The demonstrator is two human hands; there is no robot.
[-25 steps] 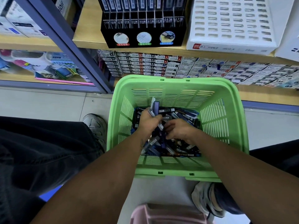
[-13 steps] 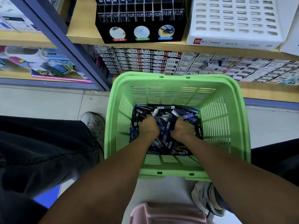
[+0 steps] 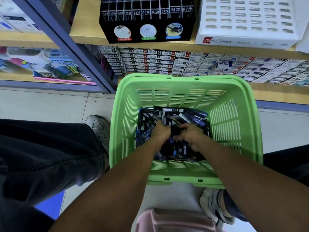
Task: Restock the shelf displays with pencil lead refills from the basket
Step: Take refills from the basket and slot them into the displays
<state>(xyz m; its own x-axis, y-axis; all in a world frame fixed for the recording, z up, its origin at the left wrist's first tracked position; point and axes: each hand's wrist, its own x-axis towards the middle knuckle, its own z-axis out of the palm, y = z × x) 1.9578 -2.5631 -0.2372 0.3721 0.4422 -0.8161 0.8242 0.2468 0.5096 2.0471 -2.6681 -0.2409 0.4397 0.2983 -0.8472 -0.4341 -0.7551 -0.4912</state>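
Observation:
A green plastic basket [image 3: 184,179] stands on the floor in front of the shelves. Its bottom holds a loose pile of dark pencil lead refill packs [image 3: 192,116]. Both my hands reach down into the pile. My left hand [image 3: 161,133] has its fingers curled into the packs at the middle left. My right hand [image 3: 192,135] lies close beside it, fingers and thumb curled round packs; what exactly each hand holds is hidden by the hands. On the shelf above stands the black lead refill display [image 3: 147,19] with labelled slots such as 0.5 2B and 0.7 2B.
A white slotted display box [image 3: 247,22] sits right of the black one. Stacked small boxes [image 3: 150,62] fill the lower shelf behind the basket. A grey shelf post [image 3: 75,47] runs down at the left. My shoes [image 3: 98,126] flank the basket; a pink stool [image 3: 167,220] is below me.
One second ago my left hand held several packs lifted above the pile. It has since dropped into the pile, and both hands now dig close together at the basket's bottom.

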